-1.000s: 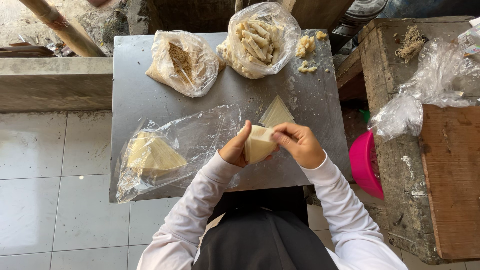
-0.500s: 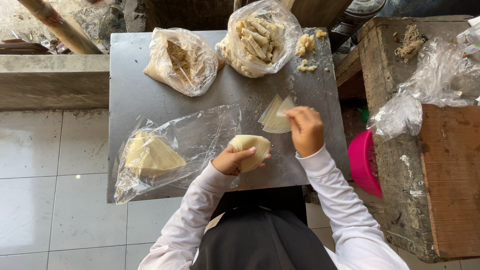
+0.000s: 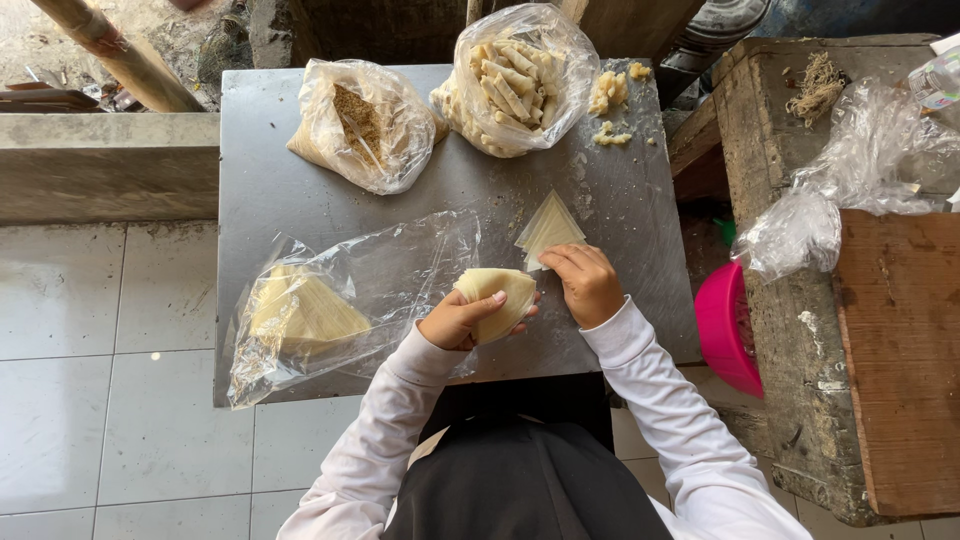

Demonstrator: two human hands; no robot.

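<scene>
My left hand [image 3: 456,320] holds a stack of pale dough wrappers [image 3: 500,300] just above the metal table [image 3: 270,190]. My right hand [image 3: 588,283] rests on the table to its right, with fingertips touching the lower edge of a triangular wrapper [image 3: 548,230] lying flat. A large clear plastic bag [image 3: 340,295] with more pale triangular wrappers [image 3: 305,310] lies left of my left hand.
At the table's far edge stand a bag of rolled pastries [image 3: 520,80], a bag of brownish filling [image 3: 365,125] and loose dough scraps [image 3: 610,95]. A pink basin [image 3: 725,330] sits below the table's right edge. A wooden bench with crumpled plastic [image 3: 850,190] lies to the right.
My right hand let go of the stack, moved up right to the flat triangular wrapper, then slid slightly down it. My left hand dropped toward me with the stack.
</scene>
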